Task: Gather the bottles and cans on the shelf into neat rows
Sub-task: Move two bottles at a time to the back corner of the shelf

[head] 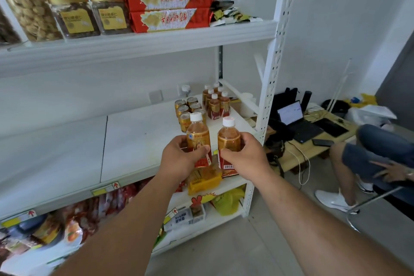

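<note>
Fingers (202, 149) of each hand grip a tea bottle (both upright).

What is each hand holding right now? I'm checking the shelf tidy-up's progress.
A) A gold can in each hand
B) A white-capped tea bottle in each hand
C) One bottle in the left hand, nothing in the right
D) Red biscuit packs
B: the left hand grips one white-capped tea bottle and the right hand grips another bottle, both upright.
</note>
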`<state>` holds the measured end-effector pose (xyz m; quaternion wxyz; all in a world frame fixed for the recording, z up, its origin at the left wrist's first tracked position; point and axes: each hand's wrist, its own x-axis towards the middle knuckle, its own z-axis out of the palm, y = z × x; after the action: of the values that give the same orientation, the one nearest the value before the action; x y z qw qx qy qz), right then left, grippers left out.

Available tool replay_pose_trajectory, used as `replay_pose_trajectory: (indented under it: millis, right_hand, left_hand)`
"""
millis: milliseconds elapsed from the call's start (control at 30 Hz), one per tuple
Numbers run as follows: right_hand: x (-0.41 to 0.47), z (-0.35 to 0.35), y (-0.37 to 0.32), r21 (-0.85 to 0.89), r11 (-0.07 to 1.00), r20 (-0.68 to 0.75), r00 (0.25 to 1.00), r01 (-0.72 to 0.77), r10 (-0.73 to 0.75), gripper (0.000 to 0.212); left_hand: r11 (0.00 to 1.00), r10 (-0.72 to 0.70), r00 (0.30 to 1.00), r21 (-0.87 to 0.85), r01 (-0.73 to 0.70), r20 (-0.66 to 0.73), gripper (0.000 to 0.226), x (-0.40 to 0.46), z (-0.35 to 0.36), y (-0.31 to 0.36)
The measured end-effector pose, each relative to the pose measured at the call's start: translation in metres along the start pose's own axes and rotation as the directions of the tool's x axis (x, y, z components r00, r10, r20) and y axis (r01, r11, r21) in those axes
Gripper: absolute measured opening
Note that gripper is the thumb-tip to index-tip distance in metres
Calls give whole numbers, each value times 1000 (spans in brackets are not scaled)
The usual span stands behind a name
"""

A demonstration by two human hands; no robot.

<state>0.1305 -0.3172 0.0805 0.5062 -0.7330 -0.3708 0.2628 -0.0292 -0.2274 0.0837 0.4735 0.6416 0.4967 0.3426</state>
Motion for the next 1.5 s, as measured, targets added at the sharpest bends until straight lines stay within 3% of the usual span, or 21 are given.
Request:
replay_pose_trajectory:
  millis: [267,500,667,1167,1433,1500]
  right_hand:
    - [49,-67,29,9,1000,44,999,15,-15,43]
    - [89,-95,51,4,1000,86,996,-4,4,44]
    - [126,-89,55,5,1000,96,995,-16,15,48]
    - [246,-37,50,-72,997,95,995,-20,26,47]
    - [317,-20,64,-148,989,142,989,-13,35,70]
    - [332,-19,68,-148,989,168,985,-7,32,66]
  left_hand:
    - [1000,-14,999,1,14,-30,47,6,81,31]
    - [997,-58,995,42,61,-83,55,31,123,32]
    - [995,-48,994,87,57,-100,66,68,133,29]
    - [998,-59,995,7,59,-80,57,198,131,16]
    - [996,-75,989,30,79,-128,52,251,146,21]
    - [996,-82,987,30,87,-141,50,262,153,23]
